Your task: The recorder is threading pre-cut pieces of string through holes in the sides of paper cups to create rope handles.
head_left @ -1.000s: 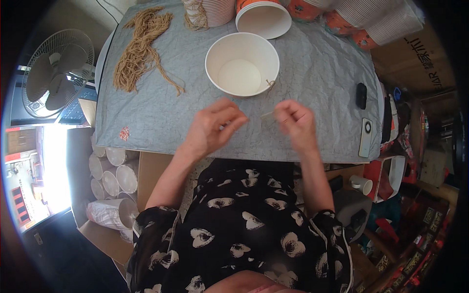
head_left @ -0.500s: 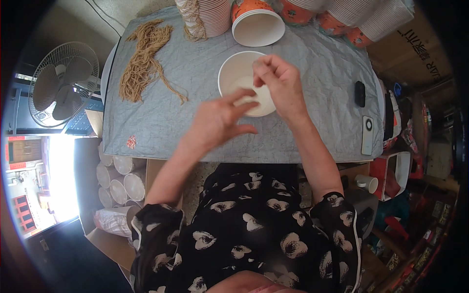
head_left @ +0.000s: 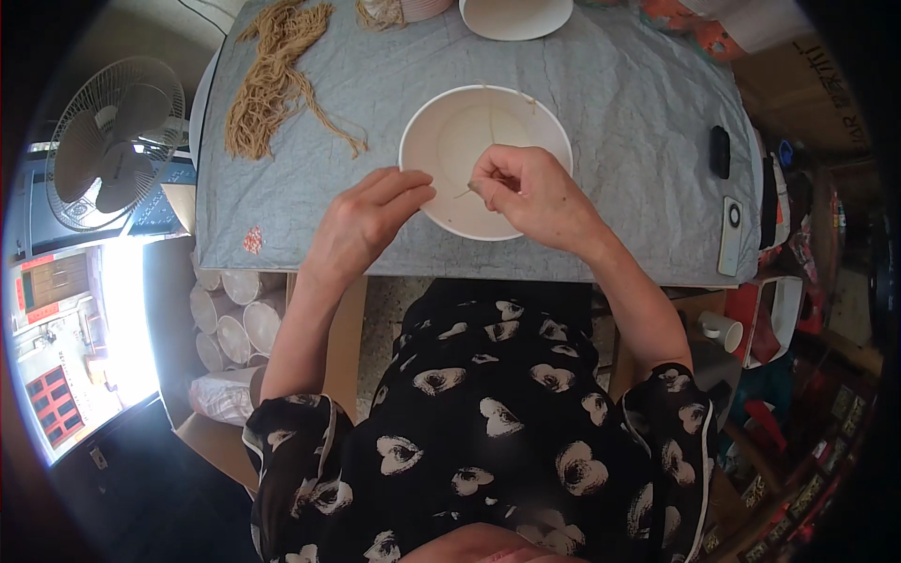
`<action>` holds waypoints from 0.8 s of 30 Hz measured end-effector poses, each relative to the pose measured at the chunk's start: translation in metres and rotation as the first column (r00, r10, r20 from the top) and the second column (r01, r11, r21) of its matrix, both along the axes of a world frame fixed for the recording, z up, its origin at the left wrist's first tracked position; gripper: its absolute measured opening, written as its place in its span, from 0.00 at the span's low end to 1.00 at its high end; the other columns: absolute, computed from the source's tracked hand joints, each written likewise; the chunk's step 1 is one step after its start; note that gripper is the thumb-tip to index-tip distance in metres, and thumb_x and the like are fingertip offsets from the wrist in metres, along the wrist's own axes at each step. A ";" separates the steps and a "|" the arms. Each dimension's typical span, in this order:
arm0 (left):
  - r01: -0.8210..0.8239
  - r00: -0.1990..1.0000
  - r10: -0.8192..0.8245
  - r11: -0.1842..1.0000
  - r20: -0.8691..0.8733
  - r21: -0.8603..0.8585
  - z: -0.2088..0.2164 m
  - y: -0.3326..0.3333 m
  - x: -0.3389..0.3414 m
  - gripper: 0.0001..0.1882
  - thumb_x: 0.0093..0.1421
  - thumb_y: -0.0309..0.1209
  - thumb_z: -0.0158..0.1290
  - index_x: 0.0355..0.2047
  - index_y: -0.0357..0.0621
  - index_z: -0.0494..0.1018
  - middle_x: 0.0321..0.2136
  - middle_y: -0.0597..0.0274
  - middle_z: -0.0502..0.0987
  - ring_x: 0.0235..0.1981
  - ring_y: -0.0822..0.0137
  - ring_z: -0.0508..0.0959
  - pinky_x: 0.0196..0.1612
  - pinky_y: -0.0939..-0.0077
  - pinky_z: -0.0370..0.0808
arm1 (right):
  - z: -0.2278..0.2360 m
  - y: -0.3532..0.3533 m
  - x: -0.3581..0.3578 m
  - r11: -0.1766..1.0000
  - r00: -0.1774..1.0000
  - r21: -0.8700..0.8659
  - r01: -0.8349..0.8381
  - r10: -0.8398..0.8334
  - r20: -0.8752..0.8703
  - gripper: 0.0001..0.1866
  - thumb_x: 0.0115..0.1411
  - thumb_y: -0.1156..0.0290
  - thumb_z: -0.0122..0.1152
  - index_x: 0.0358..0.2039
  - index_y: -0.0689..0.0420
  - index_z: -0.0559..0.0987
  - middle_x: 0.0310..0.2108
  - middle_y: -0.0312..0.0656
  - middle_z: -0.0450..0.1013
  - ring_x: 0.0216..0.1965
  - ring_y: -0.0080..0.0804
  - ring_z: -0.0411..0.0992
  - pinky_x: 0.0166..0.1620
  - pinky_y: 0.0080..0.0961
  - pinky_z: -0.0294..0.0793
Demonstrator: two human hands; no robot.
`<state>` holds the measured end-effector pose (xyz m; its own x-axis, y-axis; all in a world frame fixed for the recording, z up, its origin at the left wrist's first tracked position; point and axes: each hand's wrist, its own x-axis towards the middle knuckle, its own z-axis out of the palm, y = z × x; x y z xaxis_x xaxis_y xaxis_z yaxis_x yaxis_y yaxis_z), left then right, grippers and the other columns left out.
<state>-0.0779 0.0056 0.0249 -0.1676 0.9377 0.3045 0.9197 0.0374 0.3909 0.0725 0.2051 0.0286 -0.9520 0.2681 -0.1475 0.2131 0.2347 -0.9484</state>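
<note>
A large white paper bucket (head_left: 535, 211) stands with its mouth up and tilted toward me near the table's front edge. My left hand (head_left: 361, 220) is at its left rim, fingers pressed together over the edge; its thumb is hidden. Over the bucket's mouth my right hand (head_left: 535, 192) pinches a thin tan string, whose short end (head_left: 460, 195) sticks out left of the fingertips. More string (head_left: 492, 117) shows against the far inner wall.
A bundle of tan strings (head_left: 272, 84) lies at the far left of the grey-covered table (head_left: 648, 169). Another white bucket (head_left: 516, 21) lies at the back. A phone (head_left: 730, 235) and a black object (head_left: 719, 152) are on the right; a fan (head_left: 117, 141) stands left.
My left hand has moved left and down to the bucket's rim, its spread fingers now together. My right hand has come lower over the bucket, which sits nearer to me and tilts more.
</note>
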 end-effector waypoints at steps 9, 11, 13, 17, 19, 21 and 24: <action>-0.072 0.997 0.072 0.997 0.016 -0.005 -0.012 -0.028 0.015 0.18 0.47 0.20 0.59 0.41 0.44 0.81 0.45 0.64 0.81 0.46 0.61 0.82 0.45 0.69 0.83 | 0.003 -0.022 -0.004 0.950 0.975 0.223 -0.219 0.205 0.086 0.06 0.59 0.76 0.59 0.27 0.64 0.73 0.19 0.42 0.70 0.22 0.29 0.67 0.29 0.30 0.67; -0.075 0.997 0.075 0.997 0.009 -0.007 -0.012 -0.028 0.016 0.17 0.47 0.20 0.58 0.40 0.44 0.81 0.45 0.65 0.81 0.46 0.61 0.82 0.45 0.69 0.83 | 0.001 -0.022 -0.004 0.943 0.973 0.244 -0.226 0.204 0.112 0.06 0.59 0.76 0.59 0.27 0.63 0.73 0.19 0.43 0.70 0.22 0.31 0.67 0.29 0.31 0.67; -0.074 0.997 0.074 0.997 0.003 -0.009 -0.012 -0.028 0.016 0.17 0.47 0.19 0.58 0.40 0.44 0.81 0.45 0.65 0.81 0.46 0.61 0.82 0.45 0.69 0.83 | 0.000 -0.021 -0.004 0.943 0.970 0.240 -0.232 0.207 0.127 0.06 0.59 0.76 0.59 0.27 0.63 0.74 0.19 0.42 0.70 0.22 0.31 0.67 0.29 0.31 0.67; -0.068 0.997 0.068 0.998 0.029 0.003 -0.010 -0.028 0.017 0.18 0.47 0.16 0.58 0.40 0.43 0.80 0.44 0.63 0.81 0.44 0.58 0.82 0.45 0.68 0.82 | 0.003 -0.021 -0.004 0.943 0.968 0.235 -0.237 0.208 0.144 0.06 0.59 0.76 0.59 0.27 0.63 0.74 0.19 0.42 0.71 0.22 0.30 0.67 0.29 0.30 0.67; -0.068 0.997 0.068 0.998 0.034 0.002 -0.010 -0.027 0.016 0.19 0.47 0.15 0.58 0.40 0.42 0.80 0.44 0.63 0.81 0.44 0.59 0.82 0.45 0.67 0.82 | 0.003 -0.022 -0.004 0.943 0.966 0.229 -0.241 0.211 0.148 0.06 0.59 0.76 0.59 0.27 0.63 0.74 0.19 0.42 0.71 0.22 0.30 0.67 0.29 0.30 0.67; -0.068 0.997 0.068 0.998 0.037 0.011 -0.010 -0.026 0.017 0.18 0.47 0.15 0.58 0.40 0.42 0.80 0.44 0.63 0.81 0.44 0.59 0.82 0.45 0.67 0.82 | 0.002 -0.021 -0.005 0.944 0.965 0.223 -0.244 0.214 0.152 0.06 0.59 0.76 0.59 0.27 0.63 0.74 0.19 0.41 0.71 0.22 0.30 0.67 0.29 0.30 0.67; -0.063 0.998 0.062 0.998 0.032 0.016 -0.008 -0.025 0.016 0.18 0.47 0.16 0.58 0.40 0.42 0.80 0.44 0.63 0.81 0.44 0.59 0.82 0.44 0.67 0.82 | -0.001 -0.022 -0.006 0.940 0.965 0.232 -0.249 0.221 0.141 0.06 0.59 0.76 0.59 0.27 0.63 0.74 0.19 0.42 0.70 0.21 0.31 0.67 0.29 0.31 0.67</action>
